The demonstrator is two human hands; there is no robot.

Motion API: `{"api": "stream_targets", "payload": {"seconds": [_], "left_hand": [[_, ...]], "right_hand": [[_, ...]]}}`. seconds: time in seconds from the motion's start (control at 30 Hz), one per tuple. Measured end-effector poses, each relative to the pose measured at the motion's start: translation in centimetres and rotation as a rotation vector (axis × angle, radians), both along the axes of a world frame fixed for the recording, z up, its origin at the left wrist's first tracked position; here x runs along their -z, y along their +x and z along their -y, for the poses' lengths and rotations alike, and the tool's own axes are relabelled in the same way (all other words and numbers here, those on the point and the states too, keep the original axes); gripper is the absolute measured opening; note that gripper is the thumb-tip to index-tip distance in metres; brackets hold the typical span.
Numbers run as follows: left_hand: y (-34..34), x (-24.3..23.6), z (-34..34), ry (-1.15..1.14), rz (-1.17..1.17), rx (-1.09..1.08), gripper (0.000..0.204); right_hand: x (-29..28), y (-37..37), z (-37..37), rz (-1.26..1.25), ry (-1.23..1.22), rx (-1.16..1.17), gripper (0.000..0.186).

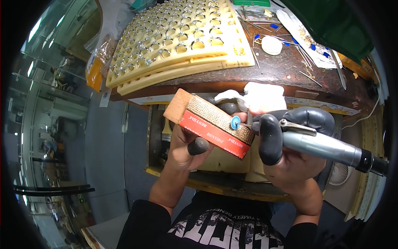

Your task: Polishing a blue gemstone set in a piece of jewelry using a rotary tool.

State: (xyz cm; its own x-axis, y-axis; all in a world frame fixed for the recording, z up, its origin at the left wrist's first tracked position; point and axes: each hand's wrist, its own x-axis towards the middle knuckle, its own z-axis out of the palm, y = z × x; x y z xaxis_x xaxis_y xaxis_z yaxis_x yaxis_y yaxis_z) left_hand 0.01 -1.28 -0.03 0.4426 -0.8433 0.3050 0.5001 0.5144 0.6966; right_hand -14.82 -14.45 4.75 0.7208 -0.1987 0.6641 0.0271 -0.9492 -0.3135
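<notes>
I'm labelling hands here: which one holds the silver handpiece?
The right hand: it grips the handpiece, which has a blue disc at its tip, while the left hand holds the red-banded block.

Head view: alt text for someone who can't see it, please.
The right hand holds a silver rotary handpiece, its blue disc at a red-banded, textured wooden block in the left hand. Behind, a cream tray of rings sits on a workbench.

brown wooden block [178,107] with a tan-and-brown mottled face [213,116] and a red band [215,135] lettered in white; blue disc [235,122]; silver-grey handpiece [321,146] with a black end [373,163]; black finger covers [270,139]; pale yellow tray [186,74]; dark brown bench [273,74]; black shirt [199,213] printed white
</notes>
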Motion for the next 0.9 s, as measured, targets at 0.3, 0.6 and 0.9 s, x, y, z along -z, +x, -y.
{"api": "stream_targets", "payload": {"seconds": [0.3, 0.6, 0.9], "left_hand": [[0.1, -0.5, -0.3, 0.107, 0.071, 0.009, 0.065], [0.0, 0.0, -0.1, 0.036, 0.020, 0.007, 0.064], [-0.1, -0.3, -0.3, 0.154, 0.056, -0.002, 0.069]], "right_hand": [[-1.8, 1.2, -0.1, 0.155, -0.008, 0.030, 0.005], [-1.8, 1.4, -0.5, 0.217, 0.158, 0.004, 0.004], [-1.7, 1.2, -0.4, 0.159, 0.046, 0.033, 0.004]]}}
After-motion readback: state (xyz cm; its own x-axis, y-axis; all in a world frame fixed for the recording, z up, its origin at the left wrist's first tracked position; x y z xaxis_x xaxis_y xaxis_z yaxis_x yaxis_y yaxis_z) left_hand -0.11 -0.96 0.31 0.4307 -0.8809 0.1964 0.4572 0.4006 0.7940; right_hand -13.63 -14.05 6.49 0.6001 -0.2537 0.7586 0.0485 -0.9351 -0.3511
